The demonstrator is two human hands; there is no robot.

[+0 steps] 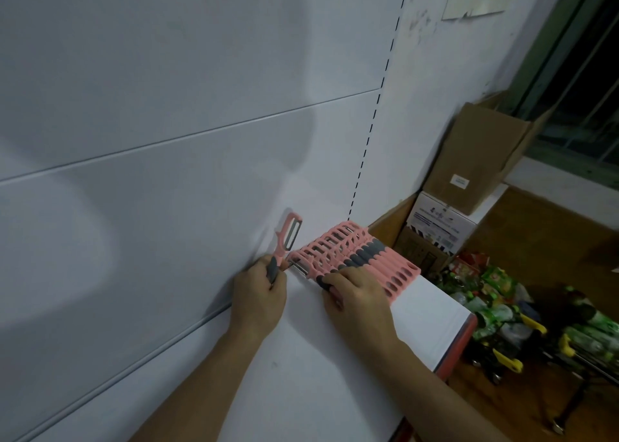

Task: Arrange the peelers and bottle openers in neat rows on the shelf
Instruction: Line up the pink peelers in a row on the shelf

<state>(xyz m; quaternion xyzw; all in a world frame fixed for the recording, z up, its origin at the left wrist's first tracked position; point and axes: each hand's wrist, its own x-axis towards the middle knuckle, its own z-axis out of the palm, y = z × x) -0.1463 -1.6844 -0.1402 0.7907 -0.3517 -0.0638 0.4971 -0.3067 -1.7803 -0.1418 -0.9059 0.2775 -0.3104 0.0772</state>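
Observation:
A row of several pink peelers with grey grips (360, 255) lies side by side at the right end of the white shelf (335, 358). My left hand (259, 295) grips one pink and grey peeler (284, 237) by its handle, blade end up, close to the back panel. My right hand (356, 299) holds the handle of the nearest peeler in the row (310, 269), its fingers curled over the grey grip. No bottle openers show.
The white back panel (167, 140) rises behind the shelf, with a slotted upright (368, 140) at its right. Past the shelf's red-edged end stand cardboard boxes (475, 160) and a heap of green packaged goods (502, 301) on a wooden floor.

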